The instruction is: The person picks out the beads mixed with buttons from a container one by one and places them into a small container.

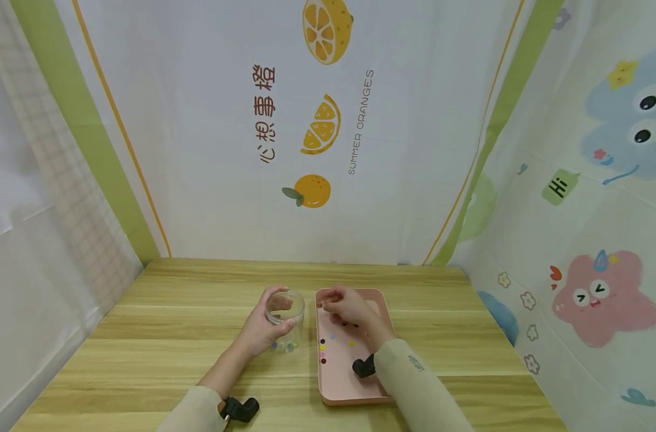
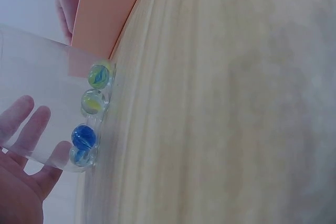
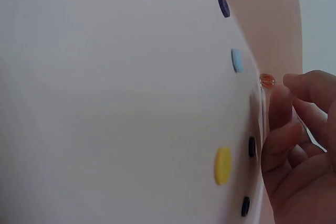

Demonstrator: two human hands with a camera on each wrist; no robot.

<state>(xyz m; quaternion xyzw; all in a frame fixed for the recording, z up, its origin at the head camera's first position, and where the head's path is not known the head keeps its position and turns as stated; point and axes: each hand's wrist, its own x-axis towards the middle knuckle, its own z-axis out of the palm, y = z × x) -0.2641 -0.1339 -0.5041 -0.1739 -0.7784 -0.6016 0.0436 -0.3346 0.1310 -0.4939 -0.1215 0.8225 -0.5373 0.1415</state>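
My left hand (image 1: 267, 324) grips a clear jar (image 1: 285, 307) round its side near the rim. Several glass marbles lie at the jar's bottom, among them a blue marble (image 2: 83, 137) and a green-yellow marble (image 2: 98, 76). Inside the pink tray (image 1: 341, 393), at its far left, my right hand (image 1: 352, 307) reaches down with bent fingers. An orange marble (image 3: 267, 81) sits against the tray wall, just off the fingertips. Small flat button-like discs lie about the hand, including a yellow disc (image 3: 222, 165) and a light-blue disc (image 3: 237, 61).
A short column of small discs, with a yellow disc (image 1: 322, 348) in it, runs along the tray's left side. The tray stands on a wood-grain table (image 1: 198, 300), right of the jar. Printed cloth (image 1: 209, 198) hangs behind the table.
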